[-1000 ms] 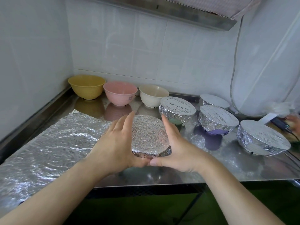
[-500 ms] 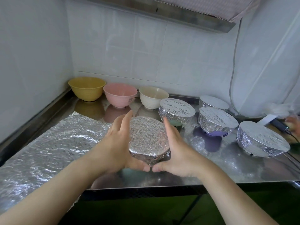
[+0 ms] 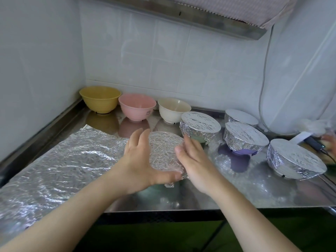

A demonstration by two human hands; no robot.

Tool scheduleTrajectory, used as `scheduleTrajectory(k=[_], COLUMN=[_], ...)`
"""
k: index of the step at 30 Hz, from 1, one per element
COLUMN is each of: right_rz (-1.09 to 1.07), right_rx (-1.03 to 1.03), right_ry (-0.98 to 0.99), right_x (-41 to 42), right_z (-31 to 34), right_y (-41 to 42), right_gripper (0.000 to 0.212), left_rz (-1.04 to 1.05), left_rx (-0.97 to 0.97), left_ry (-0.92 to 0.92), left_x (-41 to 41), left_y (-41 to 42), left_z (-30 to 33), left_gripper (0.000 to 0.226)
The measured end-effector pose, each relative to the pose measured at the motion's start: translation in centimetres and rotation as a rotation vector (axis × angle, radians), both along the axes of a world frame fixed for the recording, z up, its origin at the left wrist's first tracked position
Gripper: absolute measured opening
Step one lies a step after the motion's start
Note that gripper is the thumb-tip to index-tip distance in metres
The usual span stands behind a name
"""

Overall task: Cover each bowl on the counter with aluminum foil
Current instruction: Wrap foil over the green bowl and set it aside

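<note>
A foil-covered bowl (image 3: 163, 151) sits between my hands at the middle of the steel counter (image 3: 236, 190). My left hand (image 3: 138, 160) grips its left side, fingers up along the rim and thumb wrapped round the front edge. My right hand (image 3: 192, 160) presses flat against its right side, thumb on the foil top. Three uncovered bowls stand at the back: yellow (image 3: 100, 99), pink (image 3: 137, 108) and cream (image 3: 172, 110). Several other foil-covered bowls (image 3: 200, 122) (image 3: 243, 137) (image 3: 294, 159) stand to the right.
A large crinkled foil sheet (image 3: 63, 160) lies on the counter's left half. At the far right edge a black device (image 3: 314, 144) with a cable lies beside another person's hand (image 3: 330, 140). Tiled walls close the back and left.
My right thumb has left the front of the bowl and slid up to its right rim. My left thumb has reached further round the front. The bowl has shifted slightly away from me.
</note>
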State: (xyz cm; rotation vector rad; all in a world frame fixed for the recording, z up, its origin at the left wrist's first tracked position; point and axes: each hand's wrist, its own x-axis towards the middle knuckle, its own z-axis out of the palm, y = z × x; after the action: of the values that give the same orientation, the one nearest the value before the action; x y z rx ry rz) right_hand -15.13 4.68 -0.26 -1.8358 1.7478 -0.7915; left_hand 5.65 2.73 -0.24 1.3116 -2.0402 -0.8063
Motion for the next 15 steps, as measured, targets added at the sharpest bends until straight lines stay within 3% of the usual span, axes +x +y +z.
scheduleTrajectory(k=[4,6,9,15], right_rz=[-0.065,-0.095,-0.005,0.073], right_rx=[-0.182,-0.241,-0.106,0.053], right_ry=[0.172,0.169,-0.006,-0.304], right_x=[-1.1,-1.8,-2.0,-0.9], right_z=[0.0,0.1,0.1,-1.8], right_y=[0.6,0.5,0.4,0.3], right_gripper=[0.066,0.058,0.063,0.087], left_rz=[-0.027,-0.038,-0.024,0.07], left_rx=[0.036,0.073,0.101,-0.083], left_ry=[-0.106,-0.143,-0.12,-0.048], left_x=[1.0,1.2,0.8,-0.6], left_y=[-0.5,-0.4,-0.1,0.5], left_z=[1.3,1.8,1.6,0.0], left_gripper=[0.151,0.148,0.154,0.156])
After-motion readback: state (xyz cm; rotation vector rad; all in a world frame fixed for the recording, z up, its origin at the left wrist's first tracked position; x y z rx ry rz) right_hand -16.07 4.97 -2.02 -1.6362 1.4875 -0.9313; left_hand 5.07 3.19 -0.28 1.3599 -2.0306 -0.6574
